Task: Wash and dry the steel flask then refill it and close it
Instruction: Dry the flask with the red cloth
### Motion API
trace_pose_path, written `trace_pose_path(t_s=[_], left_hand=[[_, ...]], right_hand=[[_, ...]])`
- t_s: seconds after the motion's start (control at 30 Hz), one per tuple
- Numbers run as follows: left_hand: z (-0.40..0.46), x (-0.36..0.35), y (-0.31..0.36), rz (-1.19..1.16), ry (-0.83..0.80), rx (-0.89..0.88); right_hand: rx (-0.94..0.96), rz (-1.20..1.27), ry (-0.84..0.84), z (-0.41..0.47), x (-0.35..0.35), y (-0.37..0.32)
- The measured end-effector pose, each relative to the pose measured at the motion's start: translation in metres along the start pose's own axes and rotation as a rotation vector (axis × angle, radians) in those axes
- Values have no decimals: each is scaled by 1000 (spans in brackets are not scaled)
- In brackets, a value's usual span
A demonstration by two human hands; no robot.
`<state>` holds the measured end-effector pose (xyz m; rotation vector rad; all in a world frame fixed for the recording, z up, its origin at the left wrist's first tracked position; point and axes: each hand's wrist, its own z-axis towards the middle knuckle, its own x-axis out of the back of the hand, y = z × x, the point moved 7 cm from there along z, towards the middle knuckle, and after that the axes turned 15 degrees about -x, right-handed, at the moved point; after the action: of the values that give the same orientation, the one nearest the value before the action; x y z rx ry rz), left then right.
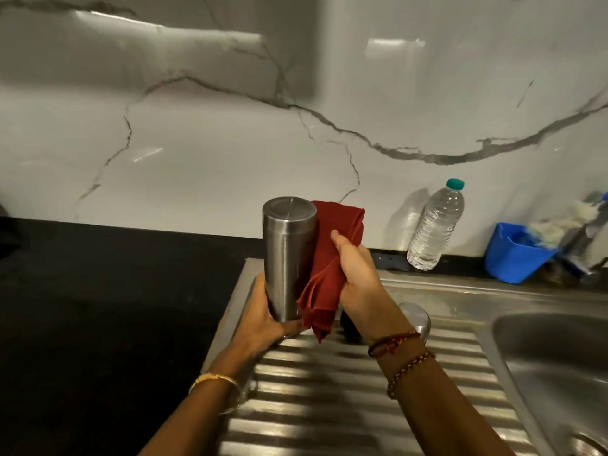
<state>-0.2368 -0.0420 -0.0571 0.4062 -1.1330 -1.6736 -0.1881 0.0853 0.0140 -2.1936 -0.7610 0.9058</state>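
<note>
While the left hand [263, 319] grips the steel flask [288, 256] round its lower end, holding it w/ flat base up above the ribbed drainboard [329, 406], the right hand [357, 274] is closed on a red cloth [329, 268] pressed vs. the flask's right side. Capped plastic water bottle [436, 225] stands at the back by the marble wall, blue tub [513, 255] to its right, sink basin [559, 363] at far right.

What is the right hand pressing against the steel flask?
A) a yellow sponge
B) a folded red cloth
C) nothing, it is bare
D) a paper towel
B: the right hand holds a folded red cloth against the side of the steel flask, which the left hand grips at its lower end above the ridged draining board.
</note>
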Motion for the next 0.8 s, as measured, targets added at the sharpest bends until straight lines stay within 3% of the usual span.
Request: trace_pose_path(t_s=[0.3,0.37,0.47,0.57,0.63,0.8], left_hand=[[8,-5,92,678,-229,-212],[7,-11,121,737,-257,-284],[-6,-13,152,393,-194,-298],[-22,-13,180,8,-5,-419],[-30,-22,194,-125,115,-498],[-48,-60,195,-504,457,-307]], right_hand=[[49,227,-165,-60,52,-15],[89,314,-198,-82,75,-19],[198,414,-164,-107,114,-27],[238,564,-170,-117,148,-25],[237,607,-154,-122,167,-13],[197,457,-7,-139,213,24]])
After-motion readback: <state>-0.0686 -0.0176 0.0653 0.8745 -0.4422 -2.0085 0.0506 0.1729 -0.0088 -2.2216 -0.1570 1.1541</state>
